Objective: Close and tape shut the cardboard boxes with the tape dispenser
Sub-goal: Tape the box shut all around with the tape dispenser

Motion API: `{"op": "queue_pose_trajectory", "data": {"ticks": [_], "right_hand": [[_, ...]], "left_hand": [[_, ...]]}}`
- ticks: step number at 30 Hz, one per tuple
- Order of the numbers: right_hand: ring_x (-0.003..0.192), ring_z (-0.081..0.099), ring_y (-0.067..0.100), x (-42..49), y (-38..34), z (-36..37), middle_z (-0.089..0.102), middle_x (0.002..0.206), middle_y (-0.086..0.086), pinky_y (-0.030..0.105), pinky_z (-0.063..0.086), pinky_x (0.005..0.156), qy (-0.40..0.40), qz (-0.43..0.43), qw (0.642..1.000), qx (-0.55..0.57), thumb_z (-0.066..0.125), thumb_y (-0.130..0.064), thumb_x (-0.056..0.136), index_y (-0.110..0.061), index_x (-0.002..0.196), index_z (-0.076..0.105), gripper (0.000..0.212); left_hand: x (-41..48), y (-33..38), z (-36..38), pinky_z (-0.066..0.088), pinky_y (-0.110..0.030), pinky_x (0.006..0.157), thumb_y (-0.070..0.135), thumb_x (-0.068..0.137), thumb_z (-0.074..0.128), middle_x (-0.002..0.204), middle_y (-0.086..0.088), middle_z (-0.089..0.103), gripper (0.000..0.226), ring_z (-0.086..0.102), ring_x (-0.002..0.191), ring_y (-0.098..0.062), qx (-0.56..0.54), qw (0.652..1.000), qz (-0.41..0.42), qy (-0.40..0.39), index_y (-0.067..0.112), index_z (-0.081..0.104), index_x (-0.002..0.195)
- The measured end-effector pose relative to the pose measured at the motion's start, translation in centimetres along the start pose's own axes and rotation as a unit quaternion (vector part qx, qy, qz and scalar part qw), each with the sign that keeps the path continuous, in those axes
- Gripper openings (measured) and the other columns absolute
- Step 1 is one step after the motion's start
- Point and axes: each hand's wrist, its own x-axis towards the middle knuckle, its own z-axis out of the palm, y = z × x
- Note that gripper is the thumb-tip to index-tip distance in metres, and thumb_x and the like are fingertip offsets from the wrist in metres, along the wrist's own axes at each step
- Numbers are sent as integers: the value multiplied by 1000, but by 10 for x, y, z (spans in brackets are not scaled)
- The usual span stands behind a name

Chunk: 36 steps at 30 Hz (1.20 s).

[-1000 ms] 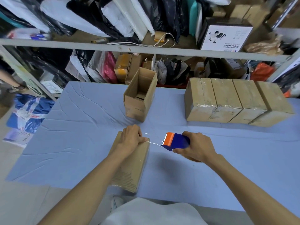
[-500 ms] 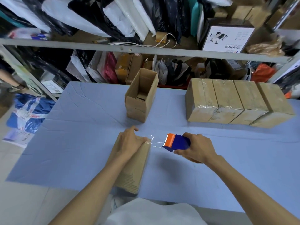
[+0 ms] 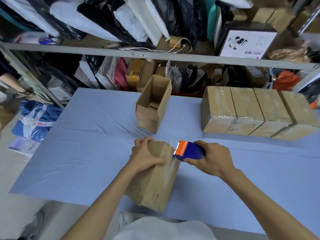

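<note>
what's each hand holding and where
The left hand grips the box at its far end; the right hand grips the dispenser by its blue body.

I see room over left of blue-clothed table (image 3: 83,149). Ahead, open brown cardboard box (image 3: 152,108) blocks; row of taped cardboard boxes (image 3: 256,111) far right.

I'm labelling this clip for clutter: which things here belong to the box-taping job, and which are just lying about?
In the job: closed box, gripped by the left hand; tape dispenser, held in the right hand; open box; row of taped boxes.
Lying about: shelf bags; white printed carton; blue sack on the floor.
</note>
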Motion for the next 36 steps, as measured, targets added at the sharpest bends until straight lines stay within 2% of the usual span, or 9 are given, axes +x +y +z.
{"op": "queue_pose_trajectory", "data": {"ticks": [8, 12, 14, 16, 19, 21, 23, 27, 36], "right_hand": [[84, 62, 14, 8, -18, 5, 69, 97, -11, 23, 36, 55, -37, 23, 999, 15, 63, -75, 61, -33, 107, 59, 62], [78, 59, 15, 16, -30, 8, 68, 95, -8, 24, 36, 53, -33, 20, 999, 2, 59, -78, 61, -32, 104, 58, 63], [77, 58, 16, 20, -38, 10, 67, 94, -6, 24, 37, 53, -29, 15, 999, -2, 55, -81, 63, -29, 105, 57, 67], [77, 60, 17, 23, -47, 11, 67, 92, -5, 26, 40, 54, -25, 13, 999, -15, 51, -85, 64, -27, 105, 55, 70], [72, 58, 17, 27, -60, 12, 64, 85, -5, 24, 36, 50, -18, 4, 999, -29, 48, -83, 67, -25, 101, 54, 67], [66, 53, 17, 30, -65, 13, 65, 81, -6, 23, 28, 46, -12, 2, 1000, -25, 45, -77, 70, -24, 96, 54, 59], [68, 53, 17, 33, -68, 13, 67, 87, -4, 24, 30, 49, -24, -16, 999, -21, 49, -72, 75, -24, 103, 55, 56], [79, 56, 14, 41, -72, 10, 69, 102, -2, 24, 37, 58, -49, -17, 998, 19, 57, -69, 77, -24, 116, 57, 60], [80, 54, 12, 43, -73, 6, 68, 103, -4, 22, 39, 58, -82, 4, 994, 73, 66, -63, 75, -24, 117, 58, 58]], "left_hand": [[7, -9, -12, 42, -28, 93, 50, 57, 85, 137, 5, 31, 97, 44, 116, -11, -119, 991, 12, -65, 33, 38, 140], [-6, 1, -21, 42, -25, 92, 35, 72, 83, 133, 10, 35, 78, 41, 117, -8, -20, 989, 138, 54, 31, 42, 139], [-18, 9, -14, 49, -30, 83, 24, 80, 75, 130, 5, 39, 58, 43, 118, -15, 101, 961, 215, 142, 26, 49, 132], [-30, 13, -3, 48, -30, 78, 30, 82, 66, 131, 0, 40, 47, 43, 119, -22, 175, 940, 228, 186, 22, 53, 126], [-31, 8, 16, 32, -38, 107, 64, 75, 61, 152, -1, 22, 85, 27, 137, -22, 259, 940, 155, 161, 22, 32, 143], [-26, 0, 20, 17, -46, 115, 74, 71, 58, 158, 0, 7, 105, 11, 145, -21, 319, 930, 113, 147, 21, 14, 151], [-20, -5, 19, 20, -46, 113, 73, 70, 59, 158, -1, 6, 108, 10, 145, -22, 320, 928, 109, 155, 19, 12, 151], [-13, -10, 15, 34, -37, 97, 59, 65, 64, 155, -2, 24, 98, 28, 140, -23, 295, 928, 139, 179, 19, 30, 147], [-1, -24, 3, 36, -39, 98, 69, 66, 62, 157, 4, 19, 99, 21, 141, -17, 258, 945, 122, 158, 29, 26, 148]]}}
